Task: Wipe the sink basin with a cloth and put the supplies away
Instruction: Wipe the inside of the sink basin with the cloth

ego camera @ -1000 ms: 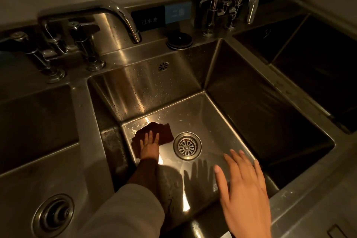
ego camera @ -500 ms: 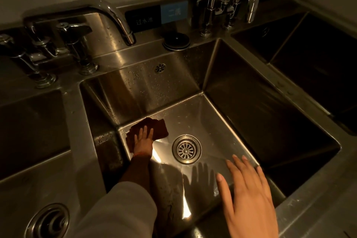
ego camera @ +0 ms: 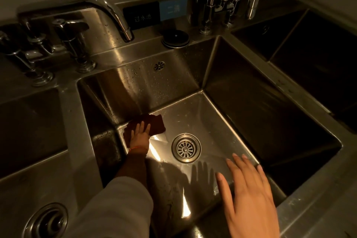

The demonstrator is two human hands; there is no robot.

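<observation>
Dark reddish-brown cloth point(ego camera: 149, 124), folded and rumpled, lying on the floor of the steel sink basin point(ego camera: 222, 127) at its far-left corner, left of the drain point(ego camera: 186, 148). Pressed flat under the straight fingers of the left hand point(ego camera: 139, 133). Right hand point(ego camera: 249, 195) spread and holding nothing, above the basin's near edge.

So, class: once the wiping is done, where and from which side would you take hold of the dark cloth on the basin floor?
Probably pinch the cloth at its free right edge, the part toward the drain, coming from above. It lies flat in the basin's far-left corner with the left hand pressing its left part, so only that right edge is exposed. The walls block a sideways approach from the left or the back.
</observation>
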